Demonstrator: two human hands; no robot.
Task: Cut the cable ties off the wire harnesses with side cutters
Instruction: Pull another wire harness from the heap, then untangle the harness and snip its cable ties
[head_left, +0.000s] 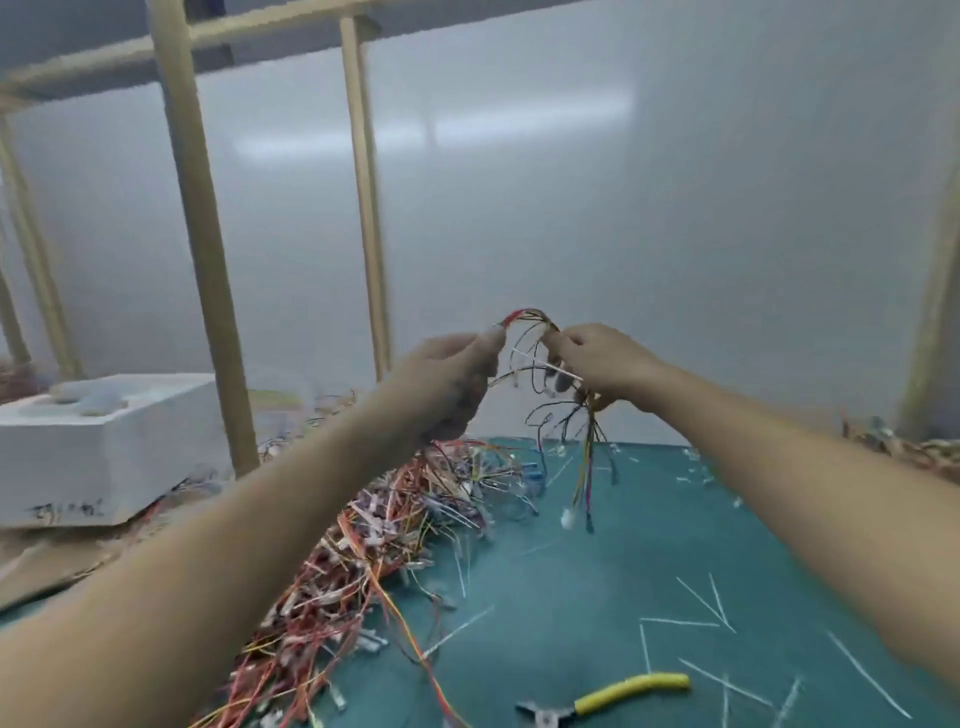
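Left hand (451, 375), right hand (602, 359) around harness (525, 318)

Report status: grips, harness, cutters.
Both up: left grip and right grip pinch the wire harness above the mat. Idle on the mat: side cutters, in neither grip. Below the left grip: wire pile, clear of the cutters.

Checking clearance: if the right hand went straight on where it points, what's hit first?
The right hand points left: first the wire harness both hands hold, then likely the left hand; depth unclear.
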